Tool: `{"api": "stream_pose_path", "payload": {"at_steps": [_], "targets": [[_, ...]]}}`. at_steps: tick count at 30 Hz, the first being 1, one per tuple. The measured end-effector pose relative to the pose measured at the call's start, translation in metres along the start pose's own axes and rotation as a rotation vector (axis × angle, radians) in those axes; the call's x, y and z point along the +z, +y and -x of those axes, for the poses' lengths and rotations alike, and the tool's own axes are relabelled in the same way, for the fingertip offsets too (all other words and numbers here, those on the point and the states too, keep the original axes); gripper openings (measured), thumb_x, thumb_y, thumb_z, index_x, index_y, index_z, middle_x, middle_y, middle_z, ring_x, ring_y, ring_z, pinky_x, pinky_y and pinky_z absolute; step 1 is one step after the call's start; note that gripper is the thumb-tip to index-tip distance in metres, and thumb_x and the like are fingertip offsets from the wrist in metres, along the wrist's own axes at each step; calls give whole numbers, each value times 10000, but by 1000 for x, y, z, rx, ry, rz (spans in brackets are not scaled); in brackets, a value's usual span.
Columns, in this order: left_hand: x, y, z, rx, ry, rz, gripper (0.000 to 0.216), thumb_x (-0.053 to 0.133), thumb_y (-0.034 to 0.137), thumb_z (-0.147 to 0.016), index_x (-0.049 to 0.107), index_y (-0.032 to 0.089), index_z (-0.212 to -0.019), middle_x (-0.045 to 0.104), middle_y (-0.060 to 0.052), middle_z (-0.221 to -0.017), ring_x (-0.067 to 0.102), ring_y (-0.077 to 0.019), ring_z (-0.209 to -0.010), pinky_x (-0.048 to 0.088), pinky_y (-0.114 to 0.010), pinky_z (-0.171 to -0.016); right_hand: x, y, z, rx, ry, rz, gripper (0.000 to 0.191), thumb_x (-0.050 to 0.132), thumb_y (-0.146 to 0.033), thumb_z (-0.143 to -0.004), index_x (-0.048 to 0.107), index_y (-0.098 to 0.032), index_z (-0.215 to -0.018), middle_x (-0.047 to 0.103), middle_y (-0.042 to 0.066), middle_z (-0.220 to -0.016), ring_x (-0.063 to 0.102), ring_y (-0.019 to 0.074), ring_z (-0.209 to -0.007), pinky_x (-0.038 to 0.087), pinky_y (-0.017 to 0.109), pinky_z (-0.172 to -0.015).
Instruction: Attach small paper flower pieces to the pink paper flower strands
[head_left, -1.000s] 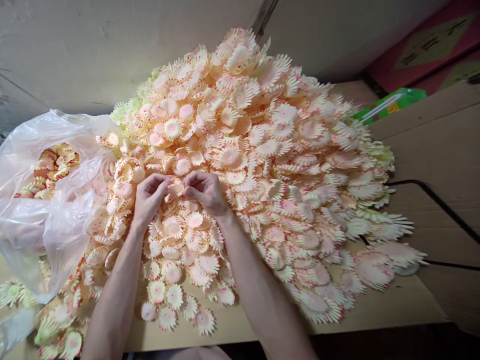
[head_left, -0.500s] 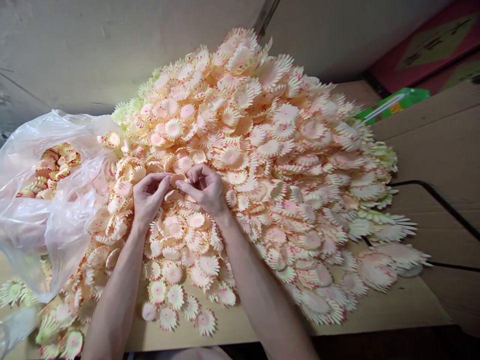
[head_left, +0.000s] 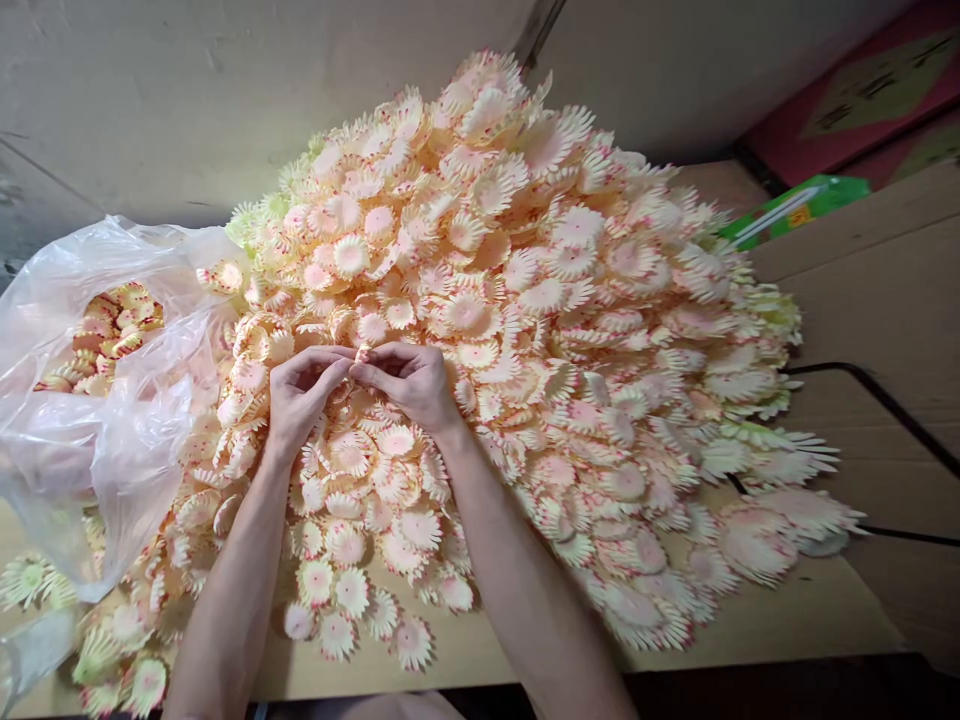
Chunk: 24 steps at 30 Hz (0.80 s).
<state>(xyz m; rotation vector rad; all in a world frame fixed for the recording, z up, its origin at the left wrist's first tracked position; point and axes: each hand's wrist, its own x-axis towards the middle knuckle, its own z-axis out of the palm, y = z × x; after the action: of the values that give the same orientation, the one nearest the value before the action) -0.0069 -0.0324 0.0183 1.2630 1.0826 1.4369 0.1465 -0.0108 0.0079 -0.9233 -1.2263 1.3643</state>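
Both of my hands meet over the front of a tall heap of pale artificial flower pieces (head_left: pixel 465 315), cream and pink with red-tipped petals. My left hand (head_left: pixel 304 388) pinches one small flower piece (head_left: pixel 363 354) between thumb and forefinger. On its other side my right hand (head_left: pixel 411 383) is closed on the same piece, fingertips nearly touching the left ones. Most of the piece is hidden by the fingers. Loose flower pieces (head_left: pixel 351 593) lie on the table between my forearms.
At the left, a clear plastic bag (head_left: pixel 142 440) holds more flower pieces, redder at the edges. Cardboard (head_left: pixel 885 330) stands at the right, with a black bent rod (head_left: pixel 892 400) before it. A green packet (head_left: pixel 802 208) lies behind. The pale table (head_left: pixel 802 620) edge runs along the front.
My right fingers have straightened and come closer to the left fingertips. The flower piece between them is turned and now shows less. The heap has not changed.
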Motion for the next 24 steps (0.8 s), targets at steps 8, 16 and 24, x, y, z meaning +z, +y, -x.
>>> {"api": "stream_pose_path", "payload": {"at_steps": [8,16,24], "targets": [[1,-13,-4,-81,209,53,290,751,442,-783,609,190,-771,544,35,-676,485,-58,-561,471,-163,-531,-13,6,1,40,-11,-210,207,774,-259,-644,602,-185,-557,521,-57,-441,379,55,-347,288,205,-350],[0,-11,-6,-137,233,115,329,757,473,-768,576,201,-811,547,37,-732,526,-73,-622,557,-212,-618,-14,-5,2,-96,-130,-414,480,804,-356,-709,432,-189,-457,394,-64,-432,350,54,-390,330,229,-418],[1,-3,0,-118,100,71,268,780,418,-764,690,177,-840,727,-27,-865,688,-116,-762,591,-230,-718,-5,-9,4,1,-152,-149,186,815,-337,-729,765,-177,-811,694,-2,-568,424,37,-334,286,196,-330]]}}
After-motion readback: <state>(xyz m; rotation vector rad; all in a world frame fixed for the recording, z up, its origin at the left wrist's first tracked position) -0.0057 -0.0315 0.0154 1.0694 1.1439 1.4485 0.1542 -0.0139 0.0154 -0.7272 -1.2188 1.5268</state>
